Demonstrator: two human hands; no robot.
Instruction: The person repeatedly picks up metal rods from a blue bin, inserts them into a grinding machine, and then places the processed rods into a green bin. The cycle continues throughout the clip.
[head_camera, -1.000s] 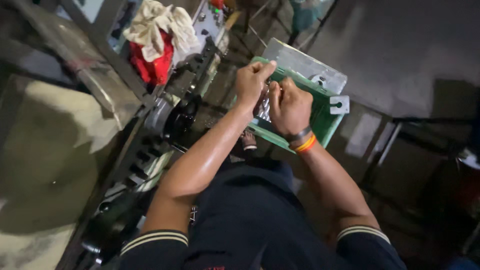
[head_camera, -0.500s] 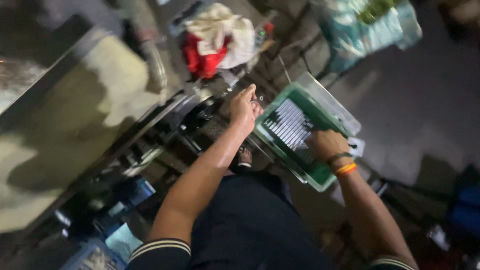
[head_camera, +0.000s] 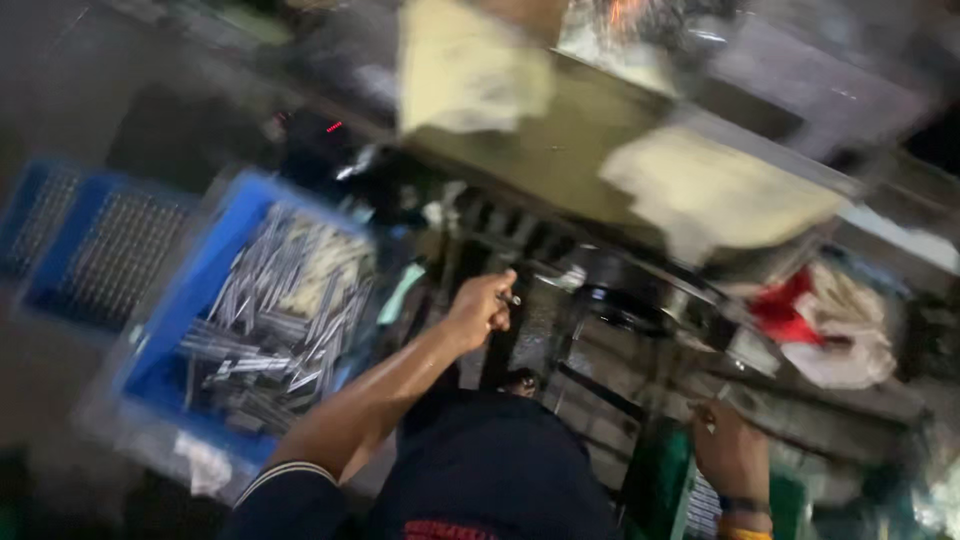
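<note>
At the far left stands a blue crate (head_camera: 85, 245) with a grid-like inside, and just beside it a second blue bin (head_camera: 215, 300) heaped with loose metal rods (head_camera: 270, 320); the rods lie mostly with their long axes running from lower left to upper right, though the heap is jumbled and the view is blurred. The left hand (head_camera: 482, 310) is raised to the right of this bin, near its upper right corner, arm extended forward and bare to the sleeve; its fingers are curled together and pinch a small metal piece (head_camera: 512, 298) at the tips. The rods lie to the left of and below this hand, which is far nearer them than the other. Above and right runs a grey machine (head_camera: 600, 170) with pale cloths draped on it. Further right lies a red and white rag (head_camera: 830, 325). At the lower right, the right hand (head_camera: 732, 455), wristband on, rests loosely curled above a green tray (head_camera: 665, 490); whether it grips anything cannot be told.
</note>
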